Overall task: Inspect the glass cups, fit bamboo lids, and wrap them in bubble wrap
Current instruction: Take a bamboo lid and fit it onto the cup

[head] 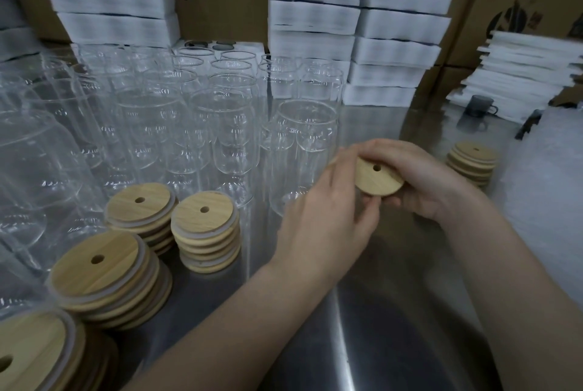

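Two hands on one bamboo lid [378,181] right now. The right hand [422,182] curls its fingers over the top edge and cradles the lid from behind, while the left hand [328,220] pinches the lower rim. The lid is tilted toward the camera with the straw hole up. It's held in the air just right of the nearest glass cup [304,141] and a bit in front of it, not touching it as far as I can tell.

My read is that this is the lid-fitting step, probably a quick look over the lid before it goes on. That cup stands open-mouthed at the front of the crowd of cups, so it's the obvious candidate.

The next move calls for levelling the lid, centring it over the cup's mouth and pressing down evenly. One hand likely has to let go and steady the glass, since it's thin and packed close to its neighbours.

There are more lid stacks [205,233] left of that cup and a small stack [471,163] well to its right. Further right there's a pale sheet [549,188], maybe bubble wrap, but it's too blurry to say.
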The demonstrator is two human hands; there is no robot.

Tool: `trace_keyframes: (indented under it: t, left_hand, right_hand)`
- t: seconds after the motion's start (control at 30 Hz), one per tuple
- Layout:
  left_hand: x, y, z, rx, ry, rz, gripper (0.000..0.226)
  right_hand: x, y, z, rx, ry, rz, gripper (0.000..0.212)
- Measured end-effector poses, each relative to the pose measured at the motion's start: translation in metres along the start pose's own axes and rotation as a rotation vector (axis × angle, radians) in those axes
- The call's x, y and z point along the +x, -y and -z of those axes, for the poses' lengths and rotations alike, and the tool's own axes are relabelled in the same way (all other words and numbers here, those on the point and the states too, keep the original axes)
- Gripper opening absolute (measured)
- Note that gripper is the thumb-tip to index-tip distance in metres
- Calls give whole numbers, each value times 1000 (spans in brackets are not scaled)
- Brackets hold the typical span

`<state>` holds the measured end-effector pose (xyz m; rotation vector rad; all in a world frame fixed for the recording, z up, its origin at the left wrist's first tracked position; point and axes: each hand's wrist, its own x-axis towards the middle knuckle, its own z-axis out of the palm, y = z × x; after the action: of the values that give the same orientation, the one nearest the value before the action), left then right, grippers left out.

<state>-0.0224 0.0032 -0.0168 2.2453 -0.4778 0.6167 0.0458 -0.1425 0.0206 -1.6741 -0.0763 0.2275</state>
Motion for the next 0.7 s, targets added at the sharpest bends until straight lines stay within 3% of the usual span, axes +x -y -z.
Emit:
trace_keyframes:
  t: [0.13, 0.2, 0.5, 0.7]
  left_hand:
    - [1, 2, -1, 12, 17, 42, 78]
    - [1, 2, -2, -4, 21, 51, 83]
    - [2, 4, -3, -62, 33, 103, 79]
    - [3, 5, -3, -123, -17, 109, 78]
  right_hand:
    - [-3, -4, 5, 134, 296, -20, 44]
    - [-3, -5, 9, 135, 369, -5, 46]
    - [2, -11, 7, 52, 376, 116, 42]
    - [3, -9, 1, 120, 301, 170, 17]
